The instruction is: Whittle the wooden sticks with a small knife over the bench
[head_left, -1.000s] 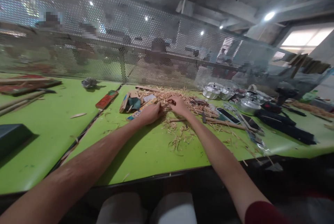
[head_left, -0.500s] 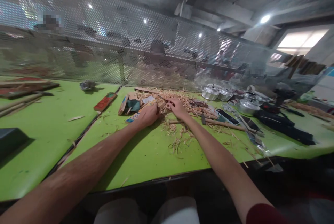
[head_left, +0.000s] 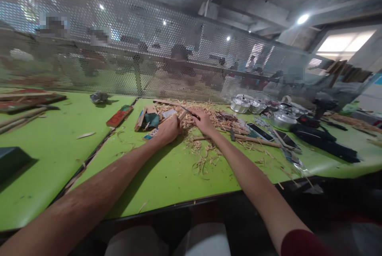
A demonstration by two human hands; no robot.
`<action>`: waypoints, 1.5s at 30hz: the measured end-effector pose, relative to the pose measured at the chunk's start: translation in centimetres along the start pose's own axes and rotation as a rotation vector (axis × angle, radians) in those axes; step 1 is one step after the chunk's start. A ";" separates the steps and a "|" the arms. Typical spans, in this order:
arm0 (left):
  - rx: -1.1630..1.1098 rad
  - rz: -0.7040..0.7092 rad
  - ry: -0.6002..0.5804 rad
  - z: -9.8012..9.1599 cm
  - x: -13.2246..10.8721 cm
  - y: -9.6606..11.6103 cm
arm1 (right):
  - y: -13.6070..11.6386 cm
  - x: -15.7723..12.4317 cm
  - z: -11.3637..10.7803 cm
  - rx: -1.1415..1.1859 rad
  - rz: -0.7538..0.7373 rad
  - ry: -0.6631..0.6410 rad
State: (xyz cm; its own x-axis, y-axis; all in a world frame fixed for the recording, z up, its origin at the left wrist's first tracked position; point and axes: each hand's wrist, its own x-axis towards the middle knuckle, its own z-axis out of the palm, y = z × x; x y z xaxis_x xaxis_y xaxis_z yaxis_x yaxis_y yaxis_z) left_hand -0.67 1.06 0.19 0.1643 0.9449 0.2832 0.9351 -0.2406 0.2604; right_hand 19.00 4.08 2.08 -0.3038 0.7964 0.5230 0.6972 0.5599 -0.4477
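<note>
My left hand (head_left: pixel 169 128) is closed around a pale strip of wood (head_left: pixel 182 115), whose end sticks out past the fingers. Close by on the right, my right hand (head_left: pixel 204 122) grips a knife (head_left: pixel 188 110), its blade slanting up and to the left beyond the wood. Under and behind both hands lies a heap of curled wood shavings (head_left: pixel 216 114). A block with a dark green patch (head_left: pixel 151 120) rests just left of my left hand. The exact contact between blade and wood is too small to make out.
A hammer (head_left: pixel 253 139) lies right of my right forearm, near two phones (head_left: pixel 260 131). Farther right are shiny metal pots (head_left: pixel 283 120) and a black bag (head_left: pixel 325 142). A red painted board (head_left: pixel 119 116) lies on the left. A perforated metal screen (head_left: pixel 119 57) stands behind the green tabletop (head_left: pixel 179 176).
The knife blade now shows longer and clearer, raised and angled up-left, where before it lay close to the wood. Both hands have stayed almost in place.
</note>
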 end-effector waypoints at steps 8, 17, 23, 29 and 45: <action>-0.058 -0.007 0.004 -0.2 -0.2 0.1 | 0.5 0.0 -0.1 -0.010 0.020 0.071; -0.048 -0.020 -0.008 -0.1 0.0 0.3 | 0.6 0.0 0.1 -0.034 0.007 -0.031; -0.024 -0.034 -0.013 -0.6 -0.2 0.6 | 1.2 0.1 0.4 -0.080 -0.024 -0.052; -0.005 -0.007 -0.021 -1.0 -0.6 1.1 | 1.1 0.0 -0.6 -0.126 0.018 -0.020; -0.049 -0.049 0.023 -0.6 -0.4 0.8 | 0.2 -0.5 0.1 -0.122 0.007 -0.131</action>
State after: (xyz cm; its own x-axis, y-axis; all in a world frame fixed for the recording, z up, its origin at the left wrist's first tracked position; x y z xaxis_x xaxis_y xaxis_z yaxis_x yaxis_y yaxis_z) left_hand -0.19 0.40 0.88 0.1111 0.9505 0.2901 0.9252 -0.2055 0.3189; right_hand 19.20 3.78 1.65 -0.3752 0.8277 0.4174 0.7709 0.5286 -0.3554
